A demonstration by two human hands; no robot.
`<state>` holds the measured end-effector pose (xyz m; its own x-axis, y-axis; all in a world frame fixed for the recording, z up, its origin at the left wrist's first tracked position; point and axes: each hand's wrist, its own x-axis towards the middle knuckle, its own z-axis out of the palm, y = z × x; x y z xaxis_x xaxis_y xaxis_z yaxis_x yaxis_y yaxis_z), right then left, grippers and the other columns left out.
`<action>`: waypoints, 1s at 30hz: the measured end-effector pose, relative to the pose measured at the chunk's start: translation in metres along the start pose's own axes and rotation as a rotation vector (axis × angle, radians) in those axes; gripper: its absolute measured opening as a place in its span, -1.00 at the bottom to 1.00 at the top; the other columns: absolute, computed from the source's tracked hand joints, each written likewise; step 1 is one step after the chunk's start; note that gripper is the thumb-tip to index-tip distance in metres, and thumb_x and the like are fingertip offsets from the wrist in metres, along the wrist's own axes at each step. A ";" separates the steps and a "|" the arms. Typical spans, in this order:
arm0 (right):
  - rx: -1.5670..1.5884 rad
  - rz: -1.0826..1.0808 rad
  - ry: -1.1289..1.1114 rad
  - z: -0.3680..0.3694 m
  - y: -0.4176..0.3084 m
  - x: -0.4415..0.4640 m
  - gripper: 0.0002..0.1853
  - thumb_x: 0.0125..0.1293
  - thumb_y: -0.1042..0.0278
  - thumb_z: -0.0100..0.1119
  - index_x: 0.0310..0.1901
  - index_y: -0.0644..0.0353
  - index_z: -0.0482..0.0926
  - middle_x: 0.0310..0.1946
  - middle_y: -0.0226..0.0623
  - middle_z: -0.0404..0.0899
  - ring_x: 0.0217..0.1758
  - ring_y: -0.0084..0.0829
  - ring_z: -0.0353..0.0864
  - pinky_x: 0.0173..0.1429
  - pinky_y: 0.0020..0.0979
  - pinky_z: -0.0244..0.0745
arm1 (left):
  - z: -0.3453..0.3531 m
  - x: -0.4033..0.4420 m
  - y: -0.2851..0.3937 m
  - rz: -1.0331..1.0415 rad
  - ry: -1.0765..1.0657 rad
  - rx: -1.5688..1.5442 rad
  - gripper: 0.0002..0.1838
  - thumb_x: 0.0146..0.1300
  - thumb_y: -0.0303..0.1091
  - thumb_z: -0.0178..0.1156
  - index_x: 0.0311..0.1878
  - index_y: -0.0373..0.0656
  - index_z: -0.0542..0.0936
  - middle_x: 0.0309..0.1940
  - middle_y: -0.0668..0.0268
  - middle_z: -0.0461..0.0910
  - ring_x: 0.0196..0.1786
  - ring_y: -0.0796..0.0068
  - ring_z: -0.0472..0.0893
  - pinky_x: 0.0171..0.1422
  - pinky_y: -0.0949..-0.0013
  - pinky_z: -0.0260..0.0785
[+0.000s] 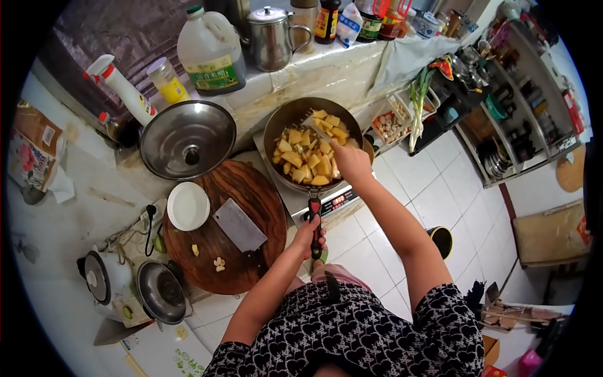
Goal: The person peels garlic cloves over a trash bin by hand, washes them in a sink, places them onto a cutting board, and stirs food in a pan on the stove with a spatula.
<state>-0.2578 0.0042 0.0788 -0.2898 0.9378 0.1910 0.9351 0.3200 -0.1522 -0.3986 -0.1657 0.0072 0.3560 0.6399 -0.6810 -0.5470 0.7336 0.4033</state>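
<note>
A deep frying pan [287, 112] sits on a cooker [339, 202] with a lit red display. Chunks of yellow food, which look like potato [306, 158], fill much of it. My left hand [306, 239] is wrapped around the pan's black and red handle [316, 217]. Above the pan's right side, my right hand [352, 164] grips a spatula [321, 131], its slotted-looking end among the chunks. The hand hides the spatula's grip.
Left of the cooker, a round wooden board [245, 182] bears a cleaver [240, 225], a white bowl [188, 206] and garlic-like pieces [219, 264]. A large lid [188, 139] lies behind it. Bottles and a metal pitcher [271, 41] line the ledge. Baskets and spring onions [419, 103] are right.
</note>
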 end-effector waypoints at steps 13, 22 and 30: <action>0.457 0.383 -0.040 -0.030 -0.002 -0.172 -0.60 0.28 0.24 0.02 0.17 -0.01 0.42 -0.56 -0.03 0.55 -0.49 -0.01 0.55 -0.37 -0.12 0.43 | 0.003 -0.002 0.002 -0.031 0.028 -0.021 -0.63 0.30 0.04 0.05 -0.12 -0.07 0.35 -0.54 0.38 0.37 -0.59 0.49 0.33 -0.48 0.33 0.24; 1.096 0.738 -0.076 0.012 -0.011 -0.172 -0.53 0.39 0.24 -0.09 0.30 0.10 0.26 -0.67 -0.54 0.28 -0.69 -0.69 0.18 -0.64 -0.58 0.15 | 0.005 0.011 -0.010 -0.001 0.050 -0.050 -0.63 0.29 0.05 0.05 -0.15 -0.06 0.33 -0.55 0.38 0.36 -0.62 0.50 0.34 -0.56 0.32 0.24; 0.959 0.603 -0.005 -0.007 -0.002 -0.154 -0.58 0.36 0.28 -0.05 0.21 0.21 0.36 -0.62 -0.37 0.41 -0.56 -0.57 0.36 -0.41 -0.47 0.33 | 0.007 0.013 -0.012 0.003 0.037 -0.044 -0.61 0.31 0.06 0.00 -0.09 -0.07 0.31 -0.52 0.35 0.39 -0.60 0.46 0.36 -0.50 0.30 0.27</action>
<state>-0.2139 -0.1418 0.0563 0.1524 0.9738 -0.1688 0.3809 -0.2155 -0.8992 -0.3821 -0.1649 -0.0018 0.3267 0.6327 -0.7021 -0.5814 0.7202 0.3786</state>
